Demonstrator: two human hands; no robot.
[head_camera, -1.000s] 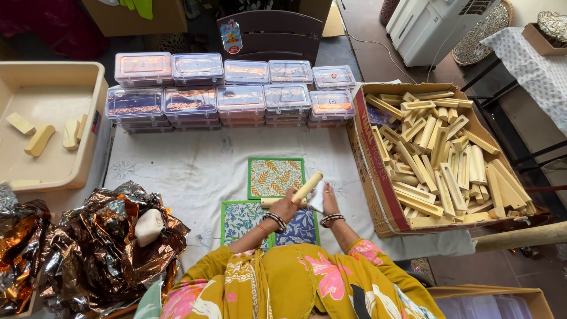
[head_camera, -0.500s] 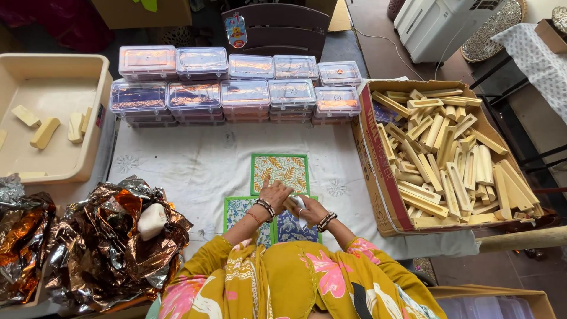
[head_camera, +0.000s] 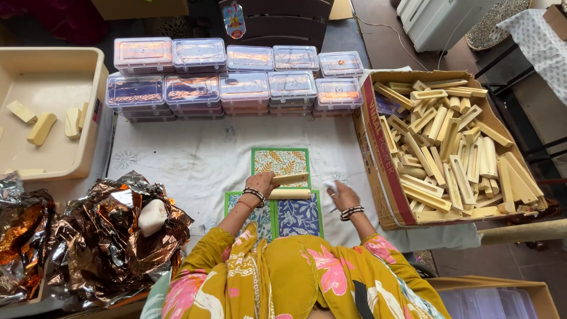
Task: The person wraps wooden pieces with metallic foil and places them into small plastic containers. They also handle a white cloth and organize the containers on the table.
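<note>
Wooden channel pieces point(head_camera: 289, 185) lie paired on our printed tiles point(head_camera: 280, 162), the left hand point(head_camera: 260, 182) clasping their ends to keep them aligned, while our right hand point(head_camera: 342, 196) pinches a white cloth point(head_camera: 329, 186) (beside the open carton point(head_camera: 378, 171) of stock) on the sheet.

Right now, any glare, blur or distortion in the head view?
Head view: even daylight and soft shadows; glare on the crumpled foil and clear box lids; both hands, left hand and right hand, fairly sharp; slight wide-angle bowing at the edges.
</note>
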